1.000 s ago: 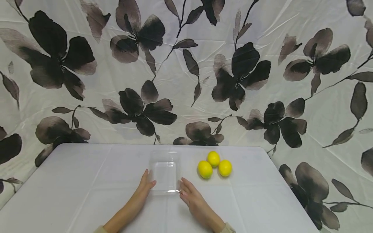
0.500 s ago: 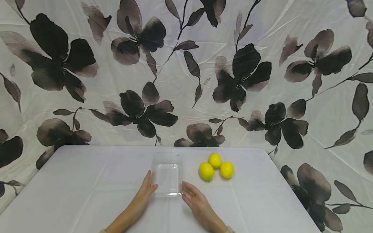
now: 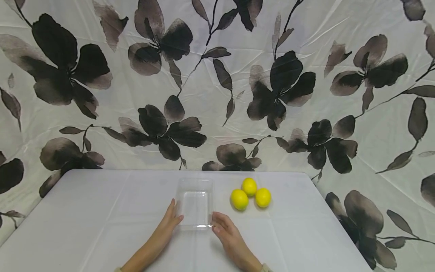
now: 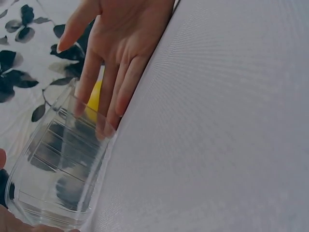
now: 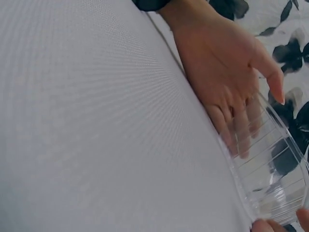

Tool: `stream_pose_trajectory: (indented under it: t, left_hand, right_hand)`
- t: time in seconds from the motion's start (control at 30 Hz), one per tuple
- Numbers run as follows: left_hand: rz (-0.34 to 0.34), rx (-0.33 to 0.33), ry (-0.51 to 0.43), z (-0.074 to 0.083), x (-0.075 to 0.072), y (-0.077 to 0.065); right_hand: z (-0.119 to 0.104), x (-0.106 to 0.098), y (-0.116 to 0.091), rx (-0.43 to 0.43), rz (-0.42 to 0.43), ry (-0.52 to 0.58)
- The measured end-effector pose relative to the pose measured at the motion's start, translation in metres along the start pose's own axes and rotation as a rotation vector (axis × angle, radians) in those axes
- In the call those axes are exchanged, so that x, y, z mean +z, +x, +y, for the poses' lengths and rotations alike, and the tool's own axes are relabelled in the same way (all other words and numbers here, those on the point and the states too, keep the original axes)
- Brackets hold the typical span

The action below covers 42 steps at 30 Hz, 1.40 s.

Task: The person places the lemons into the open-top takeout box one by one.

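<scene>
A clear, ribbed, rectangular plastic container (image 3: 195, 203) is seen upright and open-topped on the white-covered table (image 3: 85, 226), its long axis running away from the person, flanked by the left hand (image 3: 171, 221) and right hand (image 3: 225, 231), straight fingers resting against its walls. No lettering is legible.

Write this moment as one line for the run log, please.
left hand: touches clear tray | right hand: touches tray | three lemons: right of tray, untouched
</scene>
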<state>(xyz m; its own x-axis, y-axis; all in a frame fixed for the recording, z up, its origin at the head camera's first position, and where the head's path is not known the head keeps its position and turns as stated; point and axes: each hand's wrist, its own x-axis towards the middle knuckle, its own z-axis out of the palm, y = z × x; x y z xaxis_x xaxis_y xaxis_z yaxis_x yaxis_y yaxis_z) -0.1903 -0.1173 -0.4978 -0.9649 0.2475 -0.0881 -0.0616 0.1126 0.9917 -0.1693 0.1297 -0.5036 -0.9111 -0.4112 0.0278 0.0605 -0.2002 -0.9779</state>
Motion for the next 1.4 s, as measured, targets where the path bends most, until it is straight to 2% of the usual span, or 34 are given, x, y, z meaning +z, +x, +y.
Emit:
stream_pose_trajectory:
  t: [0.1,0.2,0.37,0.47,0.57,0.7,0.8,0.93,1.07,1.23,1.4]
  left_hand:
    - [0.01,0.009,0.004,0.002,0.0,-0.001]
    - [0.019,0.009,0.036,0.009,-0.004,-0.004]
    - [0.031,0.097,0.115,0.025,-0.018,-0.008]
    - [0.055,0.171,0.247,0.036,-0.027,-0.007]
    - [0.089,0.251,0.46,0.044,-0.035,-0.006]
    - [0.116,0.353,0.703,0.049,-0.041,-0.004]
    - [0.12,0.377,0.837,0.05,-0.043,-0.002]
    - [0.124,0.401,1.006,0.048,-0.04,0.001]
    - [0.118,0.425,1.114,0.041,-0.033,0.004]
    - [0.099,0.412,1.136,0.03,-0.024,0.007]
    - [0.105,0.409,1.106,0.021,-0.018,0.008]
  right_hand:
    - [0.0,-0.001,0.001,-0.063,0.112,-0.108]
    - [-0.004,0.0,0.002,-0.136,0.265,-0.229]
    - [-0.02,-0.001,0.004,-0.255,0.46,-0.388]
    - [-0.036,-0.007,0.009,-0.333,0.521,-0.425]
    - [-0.05,-0.018,0.017,-0.395,0.549,-0.42]
    - [-0.058,-0.037,0.033,-0.42,0.596,-0.326]
    - [-0.058,-0.048,0.042,-0.418,0.636,-0.242]
    - [-0.052,-0.056,0.048,-0.421,0.624,-0.206]
    - [-0.042,-0.063,0.05,-0.392,0.573,-0.204]
    - [-0.031,-0.067,0.052,-0.363,0.492,-0.215]
    - [-0.023,-0.069,0.053,-0.365,0.441,-0.333]
